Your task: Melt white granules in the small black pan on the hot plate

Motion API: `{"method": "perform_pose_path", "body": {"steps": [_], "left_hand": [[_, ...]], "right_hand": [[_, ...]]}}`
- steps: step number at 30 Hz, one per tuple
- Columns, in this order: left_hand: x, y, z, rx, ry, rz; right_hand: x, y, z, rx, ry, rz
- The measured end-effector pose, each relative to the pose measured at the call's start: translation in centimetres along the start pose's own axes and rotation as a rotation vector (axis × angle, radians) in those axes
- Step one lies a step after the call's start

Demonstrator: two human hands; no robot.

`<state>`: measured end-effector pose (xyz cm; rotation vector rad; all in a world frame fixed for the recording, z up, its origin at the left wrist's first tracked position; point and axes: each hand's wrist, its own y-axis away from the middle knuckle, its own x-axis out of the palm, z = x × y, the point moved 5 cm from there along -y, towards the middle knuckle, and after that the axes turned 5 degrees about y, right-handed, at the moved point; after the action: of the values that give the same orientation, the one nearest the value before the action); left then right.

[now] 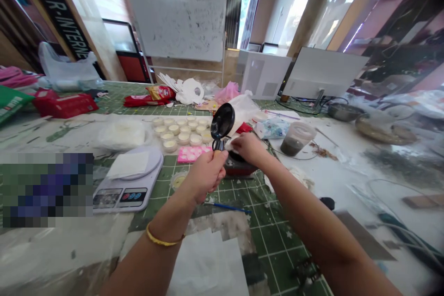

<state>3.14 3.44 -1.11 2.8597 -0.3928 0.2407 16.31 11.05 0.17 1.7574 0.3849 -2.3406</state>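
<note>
My left hand (pixel 207 171) is closed round the handle of a small black frying pan (pixel 222 121), which it holds tilted up with its dark round face showing. Just right of the handle, my right hand (pixel 247 147) is closed on a crumpled white tissue (pixel 229 143), partly hidden by the fingers. That hand is over a small hot plate (pixel 239 169) with a dark top and a reddish base. Beyond my left hand lie a pink mould (pixel 193 153) and several small round cups (pixel 183 138) with pale contents. A single cup (pixel 179 179) stands nearer.
A kitchen scale (pixel 133 178) with a white sheet on it stands at the left. A blue paintbrush (pixel 231 207) and white paper sheets (pixel 208 263) lie in front. At the right stands a clear tub (pixel 298 138) with dark contents. A cable crosses behind the hot plate.
</note>
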Motion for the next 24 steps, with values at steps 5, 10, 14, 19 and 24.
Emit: {"method": "perform_pose_path", "body": {"steps": [5, 10, 14, 19, 24], "left_hand": [[-0.1, -0.5, 0.3, 0.037, -0.085, -0.004], [0.4, -0.6, 0.9, 0.023, -0.265, -0.047], [1.1, -0.7, 1.6, 0.009, -0.339, -0.050], [1.7, -0.4, 1.6, 0.011, -0.503, -0.099], [2.5, 0.2, 2.0, 0.011, -0.600, -0.148]], "right_hand": [[-1.9, 7.7, 1.2, -0.387, -0.291, 0.470], [-3.3, 14.2, -0.5, -0.366, -0.570, 0.634], [-1.9, 14.9, -1.0, -0.178, -0.332, 0.335], [-1.0, 14.4, -0.1, -0.086, -0.121, 0.142], [-0.3, 15.5, 1.1, -0.086, -0.090, 0.270]]}}
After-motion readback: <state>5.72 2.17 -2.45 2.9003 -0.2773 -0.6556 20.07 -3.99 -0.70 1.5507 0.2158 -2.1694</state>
